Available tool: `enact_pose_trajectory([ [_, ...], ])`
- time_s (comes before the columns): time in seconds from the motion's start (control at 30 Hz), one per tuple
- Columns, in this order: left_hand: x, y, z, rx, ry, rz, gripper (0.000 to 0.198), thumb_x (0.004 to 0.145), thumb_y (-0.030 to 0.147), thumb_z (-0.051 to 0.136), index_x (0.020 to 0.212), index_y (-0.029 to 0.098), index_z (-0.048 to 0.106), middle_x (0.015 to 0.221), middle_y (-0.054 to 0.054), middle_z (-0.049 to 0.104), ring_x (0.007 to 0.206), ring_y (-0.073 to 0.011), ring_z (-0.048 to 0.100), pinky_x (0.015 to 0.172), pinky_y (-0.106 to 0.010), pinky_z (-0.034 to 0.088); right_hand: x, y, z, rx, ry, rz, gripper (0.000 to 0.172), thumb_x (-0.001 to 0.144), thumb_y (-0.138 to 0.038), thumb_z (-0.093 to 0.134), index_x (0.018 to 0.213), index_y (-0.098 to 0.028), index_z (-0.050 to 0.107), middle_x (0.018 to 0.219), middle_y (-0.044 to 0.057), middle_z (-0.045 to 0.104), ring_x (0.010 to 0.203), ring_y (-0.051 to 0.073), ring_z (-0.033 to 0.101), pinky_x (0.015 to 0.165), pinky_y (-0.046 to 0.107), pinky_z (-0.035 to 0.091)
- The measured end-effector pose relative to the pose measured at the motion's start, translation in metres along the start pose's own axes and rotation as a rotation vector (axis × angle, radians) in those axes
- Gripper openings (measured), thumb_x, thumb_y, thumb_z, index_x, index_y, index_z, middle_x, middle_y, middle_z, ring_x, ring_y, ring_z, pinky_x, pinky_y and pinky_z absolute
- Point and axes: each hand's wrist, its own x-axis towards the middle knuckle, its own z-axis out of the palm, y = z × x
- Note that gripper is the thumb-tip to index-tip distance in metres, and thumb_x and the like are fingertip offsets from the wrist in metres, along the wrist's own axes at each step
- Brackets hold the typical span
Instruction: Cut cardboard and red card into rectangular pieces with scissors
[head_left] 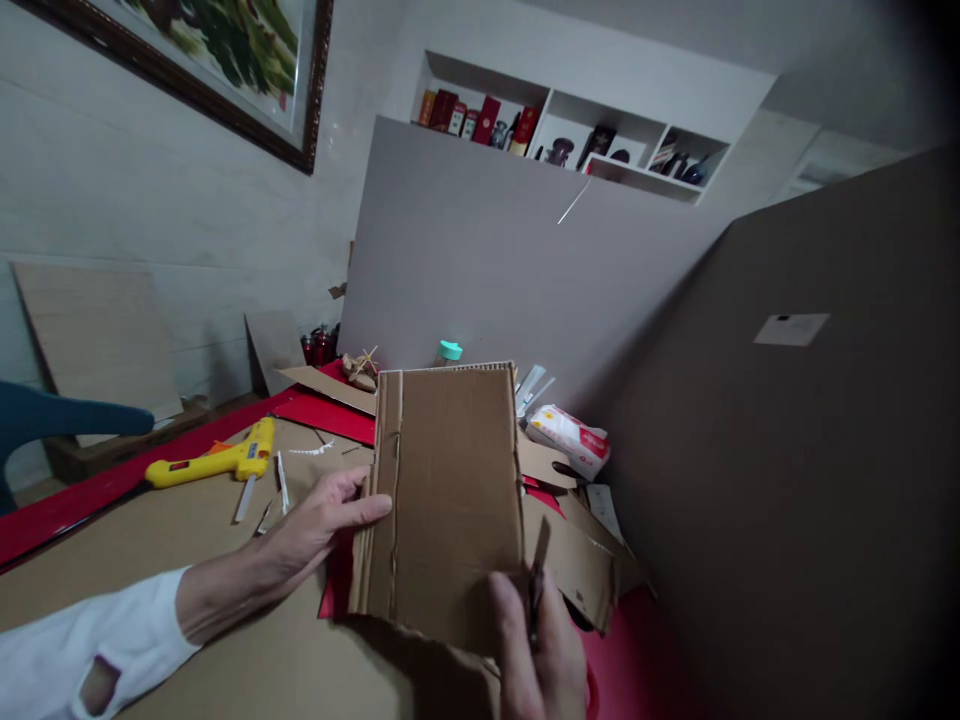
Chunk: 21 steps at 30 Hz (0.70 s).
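Note:
A brown cardboard piece [457, 480] with a folded, layered strip along its left side is held up in front of me. My left hand [337, 510] grips that left edge, thumb on the front face and fingers behind. At the lower right corner is my right hand [536, 650], its thumb against the cardboard. Its fingers are closed around a narrow dark tool [538, 580], like a knife, pointing upward; its exact kind is unclear. Under the piece, part of the cardboard-covered table [285, 660] shows.
Left lies a yellow hot glue gun [251, 455] with cardboard scraps nearby. Behind stand a turquoise-capped container [450, 350] and a white-and-red tissue pack [570, 440]. More cut cardboard [577, 570] lies right. Grey panels [480, 260] rise behind and to the right; a blue chair [67, 410] is left.

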Motion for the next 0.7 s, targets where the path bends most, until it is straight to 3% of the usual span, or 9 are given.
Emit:
enact_pose_trajectory([
  [0.13, -0.003, -0.002, 0.001, -0.105, -0.166, -0.034, 0.033, 0.067, 0.035, 0.086, 0.097, 0.022, 0.079, 0.100, -0.010, 0.080, 0.094, -0.0278, 0.073, 0.092, -0.042, 0.053, 0.023, 0.002, 0.006, 0.197, -0.074, 0.093, 0.047, 0.075, -0.066, 0.069, 0.096, -0.024, 0.073, 0.082, 0.005, 0.074, 0.077, 0.027, 0.071, 0.059, 0.031, 0.055],
  [0.27, -0.006, 0.002, 0.002, -0.118, -0.221, -0.006, 0.033, 0.066, 0.032, 0.088, 0.096, 0.020, 0.080, 0.093, -0.010, 0.081, 0.095, -0.0289, 0.073, 0.089, -0.040, 0.054, 0.031, 0.016, 0.014, 0.381, -0.177, 0.228, 0.043, 0.075, -0.059, 0.075, 0.096, -0.021, 0.069, 0.077, 0.002, 0.069, 0.059, 0.016, 0.064, 0.045, 0.020, 0.046],
  [0.4, -0.002, 0.017, 0.001, -0.148, -0.160, 0.071, 0.038, 0.075, 0.035, 0.081, 0.109, 0.020, 0.076, 0.104, -0.010, 0.079, 0.099, -0.0276, 0.072, 0.085, -0.034, 0.056, 0.037, 0.029, 0.009, 0.360, -0.306, 0.177, 0.047, 0.076, -0.061, 0.074, 0.091, -0.017, 0.066, 0.058, -0.006, 0.052, 0.040, 0.006, 0.041, 0.034, 0.015, 0.033],
  [0.53, 0.004, 0.036, -0.005, -0.186, -0.050, 0.167, 0.031, 0.086, 0.030, 0.071, 0.117, 0.023, 0.071, 0.111, -0.006, 0.078, 0.098, -0.0209, 0.072, 0.080, -0.025, 0.056, 0.044, 0.028, 0.001, 0.390, -0.346, 0.131, 0.046, 0.077, -0.059, 0.075, 0.085, -0.016, 0.064, 0.057, -0.007, 0.048, 0.044, 0.005, 0.042, 0.040, 0.014, 0.036],
  [0.7, 0.007, 0.053, -0.007, -0.161, 0.010, 0.206, 0.043, 0.079, 0.020, 0.078, 0.121, 0.024, 0.067, 0.115, -0.005, 0.076, 0.098, -0.0194, 0.072, 0.080, -0.025, 0.058, 0.046, 0.021, -0.004, 0.451, -0.363, 0.154, 0.048, 0.073, -0.061, 0.077, 0.079, -0.017, 0.059, 0.053, -0.009, 0.044, 0.039, 0.004, 0.034, 0.038, 0.014, 0.034],
])
